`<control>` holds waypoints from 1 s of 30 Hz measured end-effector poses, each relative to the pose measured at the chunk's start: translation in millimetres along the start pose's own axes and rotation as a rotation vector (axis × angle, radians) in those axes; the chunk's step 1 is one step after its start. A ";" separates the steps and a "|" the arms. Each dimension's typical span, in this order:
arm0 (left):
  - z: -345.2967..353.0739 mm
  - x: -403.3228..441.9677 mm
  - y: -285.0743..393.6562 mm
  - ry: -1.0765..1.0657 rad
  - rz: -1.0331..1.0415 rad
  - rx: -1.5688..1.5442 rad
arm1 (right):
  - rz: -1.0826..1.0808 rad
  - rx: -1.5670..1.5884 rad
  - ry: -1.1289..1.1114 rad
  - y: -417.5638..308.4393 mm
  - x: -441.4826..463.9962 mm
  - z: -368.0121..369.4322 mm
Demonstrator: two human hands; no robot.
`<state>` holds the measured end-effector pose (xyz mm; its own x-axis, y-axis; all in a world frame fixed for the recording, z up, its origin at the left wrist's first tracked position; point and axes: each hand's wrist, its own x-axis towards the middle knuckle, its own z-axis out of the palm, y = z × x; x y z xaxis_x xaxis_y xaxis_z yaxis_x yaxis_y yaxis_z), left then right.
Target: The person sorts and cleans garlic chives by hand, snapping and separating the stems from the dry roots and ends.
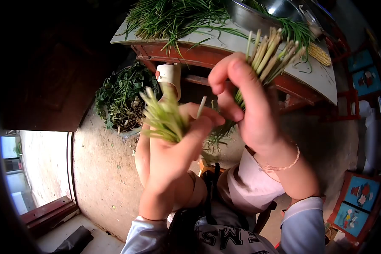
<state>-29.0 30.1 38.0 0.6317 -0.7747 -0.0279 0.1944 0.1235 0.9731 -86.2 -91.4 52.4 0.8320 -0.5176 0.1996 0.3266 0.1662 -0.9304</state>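
My left hand [173, 146] is closed around a bunch of green stalks [163, 118], whose pale cut ends point up and left; they are partly blurred. Beside it, my right hand [252, 93] is wrapped round a second bunch of stalks [269, 57] with brownish root ends pointing up and right. Dark green leaves [220, 137] hang down between and below both hands. The two hands are close together, and the fingers of my left hand reach toward my right palm.
A white-topped table [237, 36] with red edging holds a heap of green stalks [169, 19], a metal basin [256, 17] and a corn cob [319, 55]. A container of leafy scraps [125, 99] stands on the floor [106, 169]. Painted blue panels [353, 203] are at the right.
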 end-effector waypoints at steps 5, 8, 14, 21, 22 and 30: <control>-18.3 6.7 -6.5 0.019 0.057 -0.308 | 0.390 0.170 -0.063 -2.3 -0.9 -12.1; -21.4 17.0 -11.6 0.083 0.258 -0.392 | 0.486 0.237 -0.156 7.1 -3.0 -17.5; -30.6 18.1 -8.9 0.099 0.298 -0.496 | 0.505 0.143 -0.279 13.2 -5.9 -17.2; -21.2 16.9 5.3 0.175 -0.014 -0.528 | 0.443 0.023 -0.237 11.2 -5.5 -8.9; -22.2 17.2 4.6 0.112 -0.056 -0.560 | 0.455 -0.020 -0.182 10.1 -6.0 -7.3; -15.6 13.3 1.3 -0.180 -0.252 -0.588 | 0.257 -0.043 -0.070 1.6 1.6 0.6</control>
<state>-8.6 29.6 35.4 0.3879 -0.9094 -0.1500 0.7294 0.2033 0.6532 -84.1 -91.5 51.4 0.9148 -0.4031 -0.0250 0.0827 0.2476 -0.9653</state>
